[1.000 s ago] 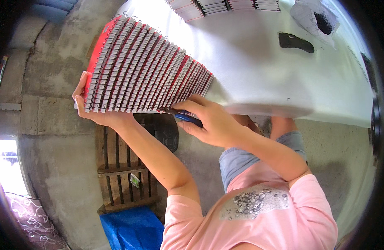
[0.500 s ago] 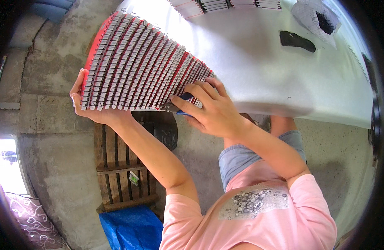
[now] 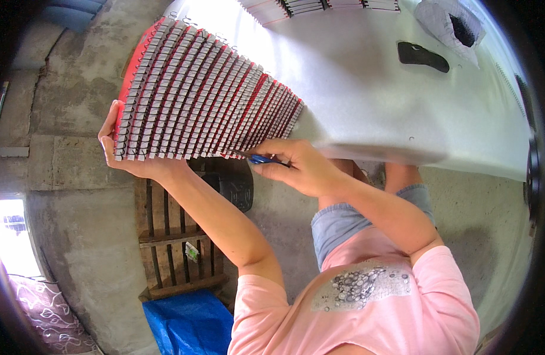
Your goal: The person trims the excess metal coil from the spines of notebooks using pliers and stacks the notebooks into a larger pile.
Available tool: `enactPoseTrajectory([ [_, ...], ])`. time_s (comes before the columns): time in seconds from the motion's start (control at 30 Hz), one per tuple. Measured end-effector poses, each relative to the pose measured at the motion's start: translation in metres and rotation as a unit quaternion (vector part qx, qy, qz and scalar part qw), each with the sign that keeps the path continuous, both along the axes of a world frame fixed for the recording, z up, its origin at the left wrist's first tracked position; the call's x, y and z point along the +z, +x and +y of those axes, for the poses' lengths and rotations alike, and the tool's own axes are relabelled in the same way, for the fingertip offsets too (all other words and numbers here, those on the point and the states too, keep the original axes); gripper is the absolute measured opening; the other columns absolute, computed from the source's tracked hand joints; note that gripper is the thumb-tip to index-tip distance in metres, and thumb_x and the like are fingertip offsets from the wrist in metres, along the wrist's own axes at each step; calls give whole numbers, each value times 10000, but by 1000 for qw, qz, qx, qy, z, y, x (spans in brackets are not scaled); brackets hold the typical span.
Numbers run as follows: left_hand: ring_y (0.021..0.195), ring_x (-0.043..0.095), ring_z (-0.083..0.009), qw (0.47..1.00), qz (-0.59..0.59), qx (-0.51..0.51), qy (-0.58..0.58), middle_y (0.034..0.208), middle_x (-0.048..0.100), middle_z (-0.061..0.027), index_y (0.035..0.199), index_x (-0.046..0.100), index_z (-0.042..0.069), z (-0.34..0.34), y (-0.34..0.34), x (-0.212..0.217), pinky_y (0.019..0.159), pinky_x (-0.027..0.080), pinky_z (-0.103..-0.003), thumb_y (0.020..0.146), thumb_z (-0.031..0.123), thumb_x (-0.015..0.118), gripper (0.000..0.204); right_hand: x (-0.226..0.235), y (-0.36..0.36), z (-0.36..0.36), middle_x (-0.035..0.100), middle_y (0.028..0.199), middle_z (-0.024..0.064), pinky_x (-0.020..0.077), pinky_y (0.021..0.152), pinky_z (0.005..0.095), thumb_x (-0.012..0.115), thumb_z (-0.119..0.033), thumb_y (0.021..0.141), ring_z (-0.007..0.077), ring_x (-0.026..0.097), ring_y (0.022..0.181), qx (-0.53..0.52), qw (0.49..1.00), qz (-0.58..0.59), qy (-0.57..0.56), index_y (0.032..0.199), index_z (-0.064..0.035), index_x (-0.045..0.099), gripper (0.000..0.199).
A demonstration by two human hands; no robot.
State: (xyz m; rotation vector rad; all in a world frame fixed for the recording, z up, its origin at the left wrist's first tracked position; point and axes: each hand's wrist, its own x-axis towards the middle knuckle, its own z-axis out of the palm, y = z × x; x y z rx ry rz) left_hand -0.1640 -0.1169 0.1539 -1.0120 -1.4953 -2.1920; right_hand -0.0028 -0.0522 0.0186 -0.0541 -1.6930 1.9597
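Observation:
A stack of wire-bound notebooks point(image 3: 207, 94) with red covers lies at the table's near left corner, its rows of dark wire loops facing up. My left hand point(image 3: 124, 151) grips the stack's left end, fingers curled up around the red outer cover point(image 3: 136, 65) and palm against the near side. In my right hand point(image 3: 299, 165) are small blue-handled pliers point(image 3: 265, 160), their dark tip pointing left at the stack's near edge, by the ends of the wire bindings. Whether the jaws grip a wire is too small to tell.
The white table point(image 3: 355, 94) holds more bound books point(image 3: 320, 6) at its far edge, a dark curved piece point(image 3: 422, 57) and a crumpled white bag point(image 3: 450, 26) at the far right. Below on the left are a wooden pallet point(image 3: 175, 239), a black object point(image 3: 237, 186) and a blue sheet point(image 3: 189, 325).
My right hand has drawn back from over the notebooks' right part to their near edge. Its fingers have closed in around the pliers, whose tip now points left. My left hand has barely moved.

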Motion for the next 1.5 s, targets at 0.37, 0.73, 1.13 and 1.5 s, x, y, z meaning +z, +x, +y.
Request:
enactPoseTrajectory([
  [0.37, 900, 626, -243, 1000, -16, -9, -1, 1018, 571, -110, 1014, 562, 39, 2, 5, 2, 783, 577, -414, 864, 454, 387, 475, 9, 18, -4, 546, 927, 84, 431, 744, 350, 704, -184, 702, 247, 567, 857, -216, 935, -18, 279, 1056, -137, 597, 373],
  [0.73, 879, 634, -232, 1000, 6, 13, -9, 1001, 580, -116, 1011, 563, 32, 3, 5, 2, 749, 592, -379, 873, 460, 368, 490, 6, 13, -9, 503, 1048, 51, 355, 839, 391, 713, -241, 682, 208, 506, 954, -286, 847, -31, 447, 1123, -166, 564, 471],
  [1.13, 911, 625, -230, 999, -29, 9, -17, 1028, 571, -99, 1021, 563, 47, 0, 5, 1, 779, 583, -390, 867, 471, 376, 489, -2, 19, -11, 523, 1000, 60, 373, 808, 404, 679, -229, 742, 235, 520, 958, -220, 928, -58, 297, 1091, -152, 575, 372],
  [1.5, 884, 631, -237, 1000, -6, 1, -2, 1023, 572, -114, 999, 573, 26, 1, 2, 1, 756, 589, -388, 880, 448, 371, 482, -4, 18, -6, 494, 1025, 63, 322, 720, 349, 699, -235, 708, 215, 512, 883, -265, 846, -58, 459, 1137, -180, 560, 454],
])
